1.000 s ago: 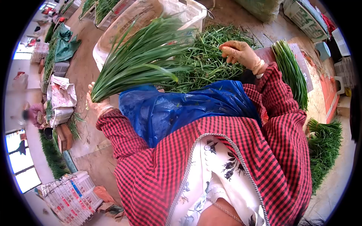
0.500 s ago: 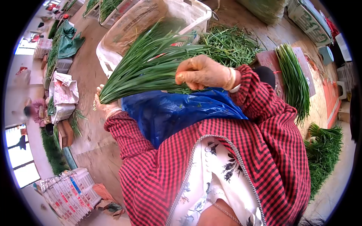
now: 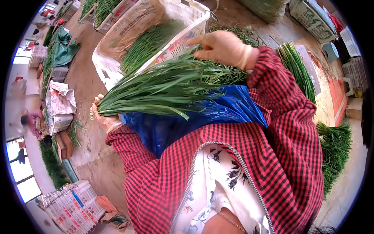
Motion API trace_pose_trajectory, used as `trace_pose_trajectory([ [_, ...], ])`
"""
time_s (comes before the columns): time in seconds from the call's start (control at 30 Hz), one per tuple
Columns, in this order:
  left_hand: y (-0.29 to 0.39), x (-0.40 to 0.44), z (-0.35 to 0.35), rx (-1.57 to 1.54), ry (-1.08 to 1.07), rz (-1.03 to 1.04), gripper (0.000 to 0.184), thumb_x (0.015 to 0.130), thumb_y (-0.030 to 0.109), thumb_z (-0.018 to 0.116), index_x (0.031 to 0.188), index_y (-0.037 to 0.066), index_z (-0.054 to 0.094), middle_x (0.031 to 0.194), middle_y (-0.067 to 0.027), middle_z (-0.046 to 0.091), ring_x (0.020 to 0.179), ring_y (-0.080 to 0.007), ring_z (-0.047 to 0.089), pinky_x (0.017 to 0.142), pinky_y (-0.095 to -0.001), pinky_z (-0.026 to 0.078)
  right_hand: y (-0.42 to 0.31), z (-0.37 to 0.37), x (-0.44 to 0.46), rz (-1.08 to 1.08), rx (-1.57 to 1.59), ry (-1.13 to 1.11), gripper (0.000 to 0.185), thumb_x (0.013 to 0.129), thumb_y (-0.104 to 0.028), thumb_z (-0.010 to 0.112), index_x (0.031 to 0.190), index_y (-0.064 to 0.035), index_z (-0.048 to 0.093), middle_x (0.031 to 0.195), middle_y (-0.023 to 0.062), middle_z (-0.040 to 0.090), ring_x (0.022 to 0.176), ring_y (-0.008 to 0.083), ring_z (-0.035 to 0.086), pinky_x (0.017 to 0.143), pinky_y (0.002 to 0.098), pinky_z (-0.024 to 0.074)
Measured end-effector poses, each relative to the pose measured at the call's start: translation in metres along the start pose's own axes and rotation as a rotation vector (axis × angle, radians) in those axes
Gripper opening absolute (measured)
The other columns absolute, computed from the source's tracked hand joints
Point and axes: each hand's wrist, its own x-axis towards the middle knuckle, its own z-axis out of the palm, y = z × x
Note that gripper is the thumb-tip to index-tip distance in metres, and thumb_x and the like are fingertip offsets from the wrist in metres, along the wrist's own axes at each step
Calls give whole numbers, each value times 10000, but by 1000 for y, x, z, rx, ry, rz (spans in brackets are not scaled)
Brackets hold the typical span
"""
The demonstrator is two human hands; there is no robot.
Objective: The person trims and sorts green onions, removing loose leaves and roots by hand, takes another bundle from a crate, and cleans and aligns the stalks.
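My left hand (image 3: pixel 104 117), in a pale glove, is closed around the stem ends of a bunch of garlic chives (image 3: pixel 156 87). Their long green leaves fan out to the right above a blue plastic apron (image 3: pixel 233 105) on my lap. Over the leaf tips, my right hand (image 3: pixel 226 48), gloved too, has its thumb and index finger apart with nothing visible between them. Just behind the bunch stands a white plastic crate (image 3: pixel 202 17), lined with a sack and holding more chives (image 3: pixel 146 45).
Loose leaves (image 3: pixel 237 35) lie in a heap beyond my right hand. To the right, a tied bunch (image 3: pixel 298 70) rests on a board, with more bundled greens (image 3: pixel 335 156) below it. Stacked white crates (image 3: pixel 74 202) stand at lower left. A person (image 3: pixel 35 123) is at the far left.
My right hand has moved up and to the right, and its fingers have spread from a curled pose. The bunch has dropped slightly and spread, showing more of the chives in the crate.
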Motion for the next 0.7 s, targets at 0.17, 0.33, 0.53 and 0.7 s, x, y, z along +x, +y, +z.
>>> trace_pose_trajectory([
  [0.17, 6, -1, -1, -46, -65, -36, 243, 945, 210, 484, 964, 22, 638, 1015, -136, 656, 985, -239, 609, 921, -434, 483, 12, 29, 9, -160, 113, -75, 300, 849, -272, 652, 1116, -136, 645, 746, 96, 626, 685, 226, 616, 661, 344, 486],
  [0.33, 12, 7, -15, -12, -219, -39, 249, 950, 198, 472, 955, 8, 634, 999, -134, 657, 986, -237, 606, 914, -430, 484, 24, 14, -3, 94, 984, 65, 170, 885, -93, 615, 1003, 27, 639, 763, 55, 627, 690, 98, 597, 611, 208, 516],
  [0.53, 10, 5, -17, 28, -167, -5, 254, 949, 206, 482, 969, 2, 632, 987, -131, 660, 969, -228, 613, 899, -412, 495, 27, -15, -40, 44, 353, 73, 416, 857, -8, 555, 1245, -148, 603, 845, -17, 644, 672, 70, 540, 651, 184, 451],
  [0.7, 13, 5, -17, -15, -160, -35, 259, 947, 188, 481, 953, -23, 631, 973, -153, 664, 955, -244, 621, 936, -430, 477, -28, -14, -57, -195, 178, -205, 573, 797, -89, 600, 1322, -308, 531, 625, 66, 580, 527, 195, 564, 565, 315, 505],
])
